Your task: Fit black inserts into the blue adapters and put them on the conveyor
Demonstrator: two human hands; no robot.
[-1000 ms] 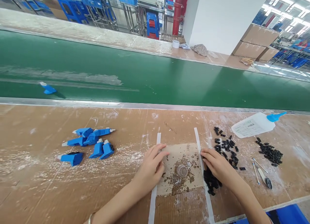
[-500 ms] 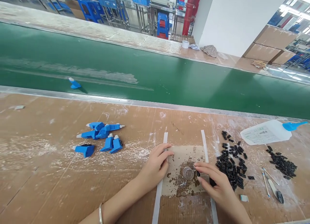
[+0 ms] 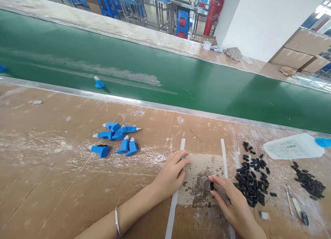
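My right hand (image 3: 230, 199) pinches a small black piece (image 3: 212, 186) between thumb and fingers, right beside a small round clear container (image 3: 205, 183). That container stands on a stained beige sheet (image 3: 196, 159) flanked by two white tape strips. On the sheet's left edge rests my left hand (image 3: 172, 172), its fingers bent; whether they grip anything is not visible. Right of the sheet lies a large heap of black pieces (image 3: 249, 182), with a smaller heap (image 3: 310, 184) further right.
Several blue parts (image 3: 119, 134) lie on the left of the table. A green belt (image 3: 144, 77) with a blue part (image 3: 98, 83) runs across behind. At right are a white bottle (image 3: 292, 147), cotton swabs (image 3: 289, 203), a knife-like tool (image 3: 297, 208) and a small block (image 3: 264, 215).
The view has shifted, moving most things rightward. My right fingers have closed on the black piece against the container, which now looks tilted. My left hand stays at the sheet's edge.
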